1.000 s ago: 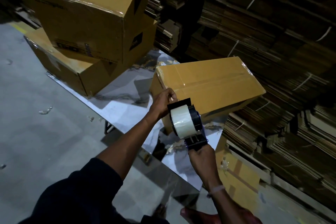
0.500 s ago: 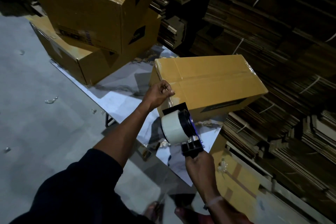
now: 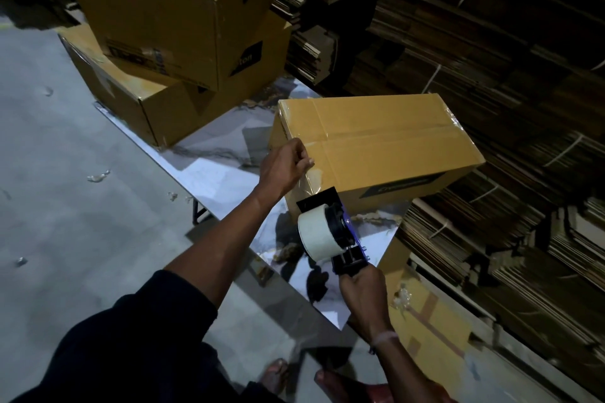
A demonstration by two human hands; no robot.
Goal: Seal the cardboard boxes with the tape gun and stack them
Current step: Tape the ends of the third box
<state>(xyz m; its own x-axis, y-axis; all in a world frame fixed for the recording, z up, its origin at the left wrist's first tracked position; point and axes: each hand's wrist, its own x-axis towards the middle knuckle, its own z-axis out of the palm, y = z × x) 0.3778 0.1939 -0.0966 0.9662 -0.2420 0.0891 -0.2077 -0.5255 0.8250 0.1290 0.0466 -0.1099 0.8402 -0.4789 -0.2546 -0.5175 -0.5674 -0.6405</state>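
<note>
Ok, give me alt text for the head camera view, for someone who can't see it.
A person's left hand presses tape onto the near end of a cardboard box on a table while the right hand grips a tape gun just below the box. Two more boxes sit stacked to the left, with bundles of flattened cardboard behind.
</note>
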